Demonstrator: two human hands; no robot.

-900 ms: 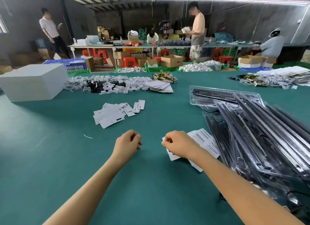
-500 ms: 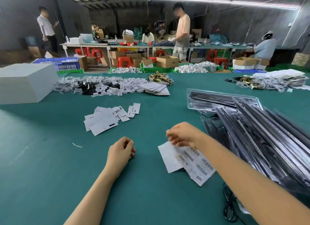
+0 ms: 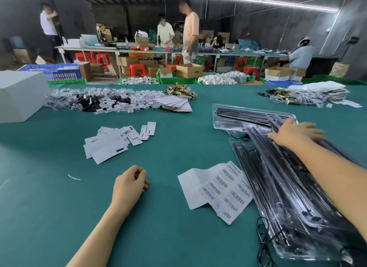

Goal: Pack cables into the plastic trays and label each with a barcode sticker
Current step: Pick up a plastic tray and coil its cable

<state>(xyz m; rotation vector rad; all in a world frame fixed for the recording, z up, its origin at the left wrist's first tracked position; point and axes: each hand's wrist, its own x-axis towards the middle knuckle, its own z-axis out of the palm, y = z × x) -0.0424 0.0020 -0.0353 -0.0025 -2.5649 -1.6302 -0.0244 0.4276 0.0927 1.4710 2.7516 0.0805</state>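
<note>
A pile of clear plastic trays holding black cables lies on the right of the green table. One more tray sits flat behind the pile. My right hand rests on top of the pile with its fingers spread and straight. A sheet of barcode stickers lies loose on the table between my arms, partly peeled at its left. My left hand sits on the table left of the sheet, its fingers curled in a loose fist with nothing in it. A black cable loops out under the pile's near end.
A heap of white paper cards lies ahead left. Further back are bagged small parts, gold fittings and a grey box. More parts and cards sit far right. Several people work at a far bench.
My right hand left the sticker sheet and reached right and forward onto the tray pile. The sheet now lies uncovered. My left hand stayed a fist, lower in view.
</note>
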